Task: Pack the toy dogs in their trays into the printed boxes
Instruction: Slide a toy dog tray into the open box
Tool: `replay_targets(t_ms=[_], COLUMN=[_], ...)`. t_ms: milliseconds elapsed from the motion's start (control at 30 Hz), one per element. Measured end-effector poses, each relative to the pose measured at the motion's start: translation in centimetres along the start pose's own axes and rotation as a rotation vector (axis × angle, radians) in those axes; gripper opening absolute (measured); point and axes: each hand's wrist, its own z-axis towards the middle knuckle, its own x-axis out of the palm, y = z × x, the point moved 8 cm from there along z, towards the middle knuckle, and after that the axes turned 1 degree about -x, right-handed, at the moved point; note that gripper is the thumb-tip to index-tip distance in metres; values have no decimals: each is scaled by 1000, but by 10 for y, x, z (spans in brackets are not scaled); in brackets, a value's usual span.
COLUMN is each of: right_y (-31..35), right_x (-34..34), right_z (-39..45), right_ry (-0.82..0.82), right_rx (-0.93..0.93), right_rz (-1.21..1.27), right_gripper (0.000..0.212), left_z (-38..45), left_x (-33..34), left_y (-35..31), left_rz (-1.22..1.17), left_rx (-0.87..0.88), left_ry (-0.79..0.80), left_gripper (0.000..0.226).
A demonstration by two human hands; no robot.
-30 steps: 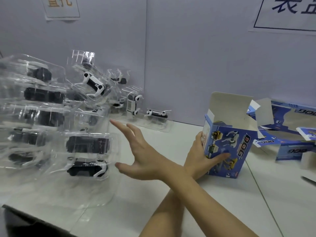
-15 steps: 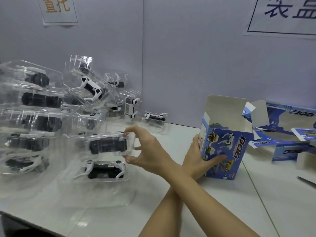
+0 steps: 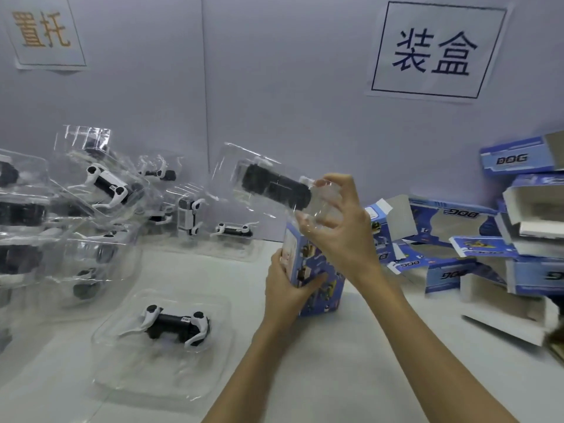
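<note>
My right hand (image 3: 341,227) pinches one end of a clear plastic tray with a black toy dog (image 3: 271,187) in it. It holds the tray in the air, tilted, just above and left of the open top of a blue printed box (image 3: 323,288). My left hand (image 3: 283,288) grips that box from its left side and keeps it upright on the white table. The box's top is largely hidden behind my right hand. Another tray with a black and white toy dog (image 3: 174,326) lies flat on the table, near left.
A heap of clear trays with toy dogs (image 3: 100,190) fills the left side up to the back wall. Several blue "DOG" boxes (image 3: 488,248), open or flattened, are piled at the right. A white table (image 3: 351,377) extends in front.
My right hand took a tray with a black dog from the left stack and carried it up and right over the box. The arms are no longer crossed. My left hand kept hold of the box.
</note>
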Motion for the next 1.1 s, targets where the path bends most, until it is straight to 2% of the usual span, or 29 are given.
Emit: replay_targets(t_ms=[133, 233, 333, 467, 633, 800, 967, 1100], right_y=[2, -22, -50, -77, -92, -88, -90, -101], right_x=[-49, -79, -95, -97, -89, -102, -120, -130], right_z=[-3, -23, -47, -70, -74, -69, -75, -81], right_ry=[-129, -227, -307, -343, -250, -147, -72, -18], right_rx=[-8, 49, 99, 166, 221, 282, 343, 385], right_rz=[70, 123, 144, 175, 169, 196, 174, 32], right_gripper=[56, 54, 56, 53, 57, 57, 54, 61], left_z=[8, 3, 0, -4, -7, -14, -14, -18], left_x=[-36, -48, -46, -38, -35, -34, -29, -18], left_y=[-21, -39, -54, -62, -82, -97, -96, -97], left_rz=[155, 201, 357, 401, 309, 535, 721, 812], left_rx=[101, 170, 289, 332, 471, 592, 620, 725], left_ry=[-223, -254, -252, -238, -184, -202, -161, -86], left_gripper=[104, 134, 137, 118, 101, 83, 87, 87])
